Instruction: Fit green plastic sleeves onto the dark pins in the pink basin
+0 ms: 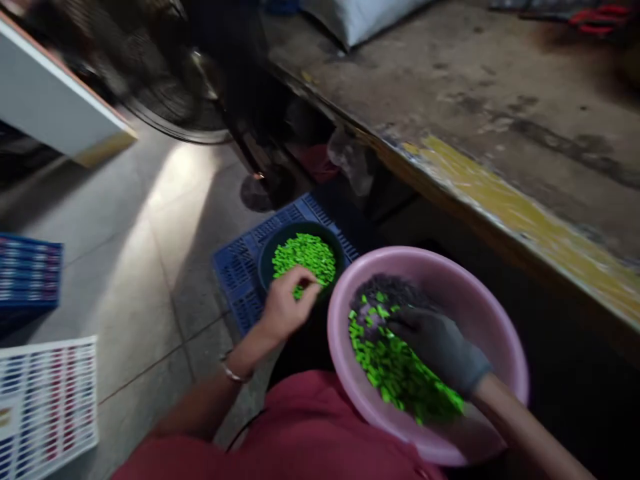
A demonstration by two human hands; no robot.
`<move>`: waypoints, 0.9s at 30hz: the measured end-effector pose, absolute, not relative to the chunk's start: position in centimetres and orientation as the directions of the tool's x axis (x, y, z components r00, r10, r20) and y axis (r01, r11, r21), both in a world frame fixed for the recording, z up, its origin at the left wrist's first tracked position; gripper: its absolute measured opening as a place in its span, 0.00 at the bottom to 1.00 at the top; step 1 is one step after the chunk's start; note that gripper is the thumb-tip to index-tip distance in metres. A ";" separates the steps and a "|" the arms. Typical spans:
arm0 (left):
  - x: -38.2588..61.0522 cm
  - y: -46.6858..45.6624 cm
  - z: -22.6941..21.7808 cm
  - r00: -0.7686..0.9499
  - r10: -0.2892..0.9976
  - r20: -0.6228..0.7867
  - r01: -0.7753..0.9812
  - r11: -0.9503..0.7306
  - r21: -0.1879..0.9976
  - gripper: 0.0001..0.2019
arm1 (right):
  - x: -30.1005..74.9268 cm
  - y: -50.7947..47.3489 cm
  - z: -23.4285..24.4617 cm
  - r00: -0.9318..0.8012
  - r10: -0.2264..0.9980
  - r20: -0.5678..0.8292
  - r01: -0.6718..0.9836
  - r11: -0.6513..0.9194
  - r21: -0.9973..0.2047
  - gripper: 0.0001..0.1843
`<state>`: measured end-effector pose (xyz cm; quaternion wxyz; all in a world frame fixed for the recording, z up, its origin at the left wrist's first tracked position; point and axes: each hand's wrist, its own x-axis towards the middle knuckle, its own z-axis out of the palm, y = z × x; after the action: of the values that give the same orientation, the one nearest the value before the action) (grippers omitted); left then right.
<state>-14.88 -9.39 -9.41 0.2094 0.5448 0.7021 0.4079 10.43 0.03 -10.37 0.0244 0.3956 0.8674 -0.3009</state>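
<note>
A pink basin (500, 313) rests on my lap, holding small bright green pieces (395, 373) and a patch of dark ones. My right hand (440, 347), in a grey glove, lies inside the basin on the pieces with fingers curled. My bare left hand (287, 303) hovers over the near rim of a dark green bowl (267, 257) filled with green pieces (305, 257). Its fingers are bunched downward, and what they pinch is hidden. The bowl stands on a blue plastic crate (240, 267).
A worn workbench (500, 133) with a yellow-stained edge runs along the right. Behind the crate stands a floor fan (170, 100). At the left lie a blue crate (30, 273) and a white crate (45, 407) on the tiled floor.
</note>
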 end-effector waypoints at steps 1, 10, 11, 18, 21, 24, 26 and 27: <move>-16.3 -9.2 -10.1 -0.362 0.921 0.145 0.640 0.132 0.757 0.03 | 10.9 0.0 -10.2 -0.677 0.640 -0.363 0.730 0.523 -0.440 0.09; -13.0 -9.5 -8.0 0.064 0.974 0.216 0.793 -0.181 0.582 0.06 | 6.8 0.3 -12.2 -0.805 0.380 -0.456 0.542 0.784 -0.303 0.08; -11.7 -9.6 -7.4 0.244 0.959 0.145 0.753 -0.281 0.595 0.07 | 6.5 0.2 -12.6 -0.808 0.374 -0.455 0.532 0.795 -0.292 0.09; -6.3 -9.6 -9.7 0.689 0.694 -0.208 0.698 -0.558 0.449 0.10 | 4.8 -0.8 -15.2 -0.779 0.381 -0.498 0.537 0.816 -0.216 0.12; -5.6 -9.2 -11.8 0.693 0.650 -0.314 0.714 -0.554 0.429 0.10 | 4.5 -0.9 -15.9 -0.787 0.373 -0.491 0.534 0.810 -0.240 0.11; -5.3 -8.8 -13.0 0.716 0.615 -0.331 0.692 -0.562 0.453 0.10 | 5.1 -0.9 -16.0 -0.804 0.380 -0.458 0.540 0.789 -0.293 0.09; -5.2 -8.6 -13.1 0.732 0.597 -0.328 0.675 -0.574 0.463 0.09 | 5.8 -0.7 -15.7 -0.807 0.409 -0.426 0.559 0.761 -0.330 0.08; -5.1 -8.5 -13.0 0.740 0.582 -0.336 0.667 -0.576 0.472 0.09 | 6.3 -0.7 -15.5 -0.802 0.435 -0.409 0.578 0.739 -0.346 0.09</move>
<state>-5.13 -8.47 -13.03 0.2952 0.8849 0.3531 -0.0720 6.32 -0.67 -15.49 0.1525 0.2754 0.9200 -0.2335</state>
